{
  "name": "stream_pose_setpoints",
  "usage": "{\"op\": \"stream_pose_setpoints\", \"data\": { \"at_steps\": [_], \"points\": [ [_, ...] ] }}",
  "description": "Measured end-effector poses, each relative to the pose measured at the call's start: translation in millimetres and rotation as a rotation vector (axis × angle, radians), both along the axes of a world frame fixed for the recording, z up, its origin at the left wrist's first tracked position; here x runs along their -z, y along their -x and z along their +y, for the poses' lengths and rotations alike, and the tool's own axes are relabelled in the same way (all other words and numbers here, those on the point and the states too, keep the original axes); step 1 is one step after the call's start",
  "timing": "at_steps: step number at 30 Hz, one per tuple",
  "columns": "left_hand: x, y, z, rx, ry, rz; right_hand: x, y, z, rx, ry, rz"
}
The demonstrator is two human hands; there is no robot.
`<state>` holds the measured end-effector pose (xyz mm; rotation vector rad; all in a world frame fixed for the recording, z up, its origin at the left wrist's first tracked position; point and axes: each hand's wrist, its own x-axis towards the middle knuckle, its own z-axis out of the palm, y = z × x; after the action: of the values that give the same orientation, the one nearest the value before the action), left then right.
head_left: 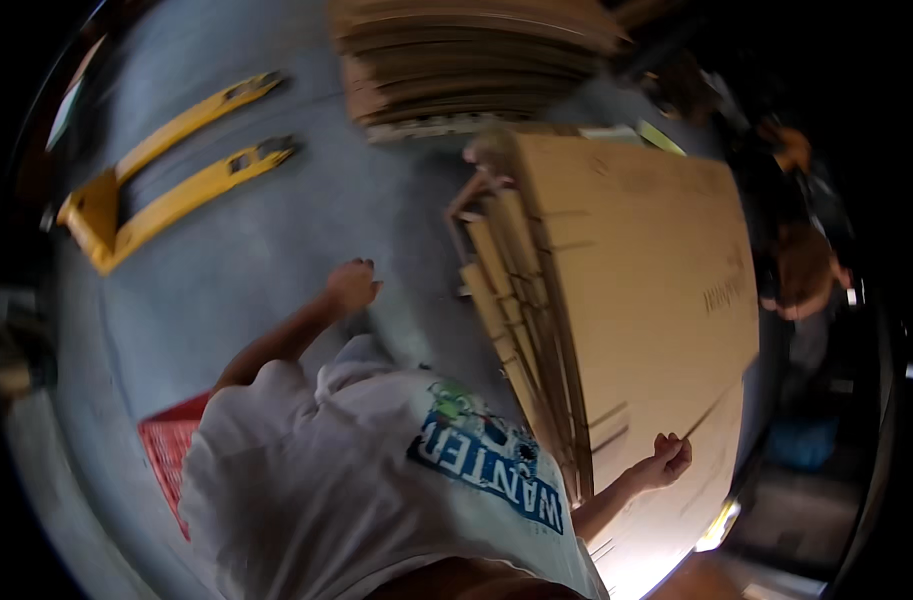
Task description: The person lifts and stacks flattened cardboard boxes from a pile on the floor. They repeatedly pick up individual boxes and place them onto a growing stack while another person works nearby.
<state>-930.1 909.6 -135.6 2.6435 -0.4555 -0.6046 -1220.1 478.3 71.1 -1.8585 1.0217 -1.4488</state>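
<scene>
Closest to the camera is the person's own white T-shirt [356,470] with a blue and green cartoon print on the front, filling the bottom middle of the view. No reading the print out, it's just a blocky blue patch with a green figure above it.

Going left to right: a red mesh-looking crate or mat [168,455] pokes out low on the left, on the grey concrete floor [256,250]. Further up left sit the yellow forks of a pallet jack [166,180], parked and well apart from the hands. The left hand [351,287] hangs loosely curled over the floor, holding nothing, just short of the cardboard edges.

Then the main thing: a stack of big flat cardboard sheets [636,280], standing on edge and leaning, plain brown with a small dark printed mark near the right side. The right hand [668,460] is closed around the lower edge of the front sheet.

So progress-wise I'd guess early to middle: one sheet gripped, the bundle not lifted clear yet. Another pile of flat cardboard [456,60] lies behind, up top. A second person [801,270] stands at the far right.
</scene>
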Motion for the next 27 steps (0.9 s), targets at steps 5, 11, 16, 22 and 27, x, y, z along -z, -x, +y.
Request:
{"op": "stream_pose_setpoints", "data": {
  "at_steps": [5, 11, 16, 22, 27],
  "points": [
    [53.6, 72.7, 119.0, -0.511, -0.008, 0.253, -24.3, -215.7, 138.8, -0.840, -0.004, 0.329],
    [-61.6, 178.1, 19.9, -1.086, 0.170, 0.375, -54.2, -300.4, 82.0, -1.342, -0.329, 0.953],
    [-84.0, 210.1, 28.2, -1.290, 0.183, 0.309, 12.3, -368.9, 128.9, -1.586, -0.394, 1.147],
    [-148.9, 236.8, 44.7, -1.530, 0.158, 0.122, -13.9, -461.5, 251.1, -1.918, -0.027, 1.025],
    [-171.8, 274.2, 118.0, -1.764, -0.301, -0.049, -17.5, -518.4, 407.8, -2.181, 0.165, 0.898]
  ]
}}
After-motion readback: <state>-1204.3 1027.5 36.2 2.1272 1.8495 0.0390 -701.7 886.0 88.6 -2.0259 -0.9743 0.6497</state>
